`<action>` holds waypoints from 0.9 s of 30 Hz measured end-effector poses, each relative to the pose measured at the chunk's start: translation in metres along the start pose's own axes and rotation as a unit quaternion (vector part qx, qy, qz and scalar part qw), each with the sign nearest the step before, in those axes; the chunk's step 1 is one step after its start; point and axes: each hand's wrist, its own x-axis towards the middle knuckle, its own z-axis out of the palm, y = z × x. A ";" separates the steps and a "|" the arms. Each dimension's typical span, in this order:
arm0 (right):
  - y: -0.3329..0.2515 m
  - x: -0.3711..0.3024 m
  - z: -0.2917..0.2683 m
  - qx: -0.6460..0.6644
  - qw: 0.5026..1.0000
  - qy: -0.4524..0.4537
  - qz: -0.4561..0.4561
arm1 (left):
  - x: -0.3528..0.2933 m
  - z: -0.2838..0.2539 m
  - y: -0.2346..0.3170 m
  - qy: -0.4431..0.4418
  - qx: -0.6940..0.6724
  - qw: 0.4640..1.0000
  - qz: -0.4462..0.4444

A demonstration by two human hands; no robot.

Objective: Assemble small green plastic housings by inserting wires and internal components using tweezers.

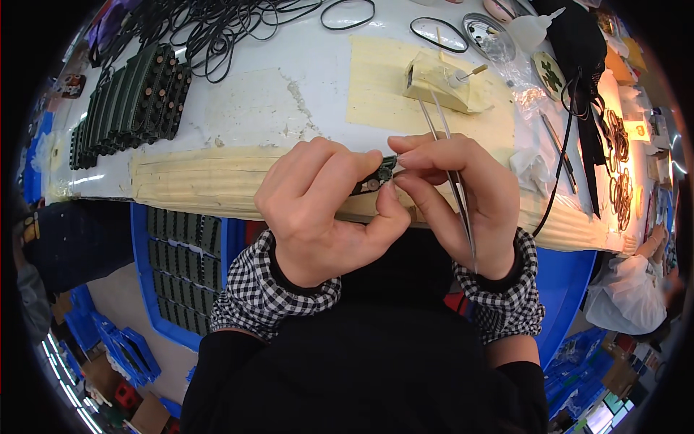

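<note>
My left hand [318,210] is closed, with thumb and forefinger pinching a small dark green part [374,181] that has a round greyish disc on its side. Thumb and forefinger of my right hand [463,195] meet at the part's right end; what sits between those fingertips is too small to make out. Metal tweezers [457,189] are tucked through the right hand, their two prongs apart and pointing away over the table. Both hands are above the table's near edge.
Stacked dark green parts [137,101] stand at the left, near black loops [231,29]. A tape-wrapped block [448,85] with thin sticks lies beyond my hands. A blue tray [142,275] of similar parts sits lower left. A pen-like tool [558,148] lies right; another person's arm [656,242] shows far right.
</note>
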 end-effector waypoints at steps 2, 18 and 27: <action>0.002 0.000 0.000 0.020 1.000 0.005 0.004 | 0.000 -0.003 0.003 -0.015 -0.014 1.000 0.000; -0.006 0.001 -0.012 0.024 0.996 -0.081 0.036 | -0.002 -0.009 0.008 -0.040 0.005 0.999 0.031; -0.012 -0.003 -0.014 0.049 0.995 -0.051 0.066 | -0.001 -0.012 0.005 -0.048 -0.008 0.999 0.022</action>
